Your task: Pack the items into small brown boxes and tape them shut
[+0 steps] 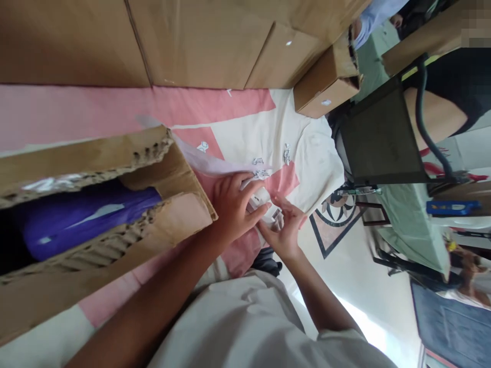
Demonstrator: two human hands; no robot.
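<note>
Pink and cream cloth (pixel 245 133) spreads through the middle of the frame, and near its lower edge, just right of centre, a small white plastic piece (pixel 264 201) with a rectangular opening sits between the two hands. The piece lies under the left index finger and thumb, which cross it from the left, while the right thumb and fingers close around its right end, near the opening. Both hands have hold of it, fingers curved and only partly open; part of the grip is hidden and slightly blurred.

The left forearm slants up from the lower left to the left hand (pixel 233 207), its back turned upward. The right forearm rises from the lower right to the right hand (pixel 286 230), palm side partly showing and thumb pointing up and left.

Beside the left hand, a torn-edged cardboard box (pixel 184 220) fills the left of the frame, with a shiny purple wrapped item (pixel 92 214) inside. Translucent film (pixel 207 161) stretches from the box's corner towards the fingers. Large brown cartons (pixel 207 46) line the top, and a smaller carton (pixel 326 94) stands at upper right. White stickers on these are too small to read.
</note>
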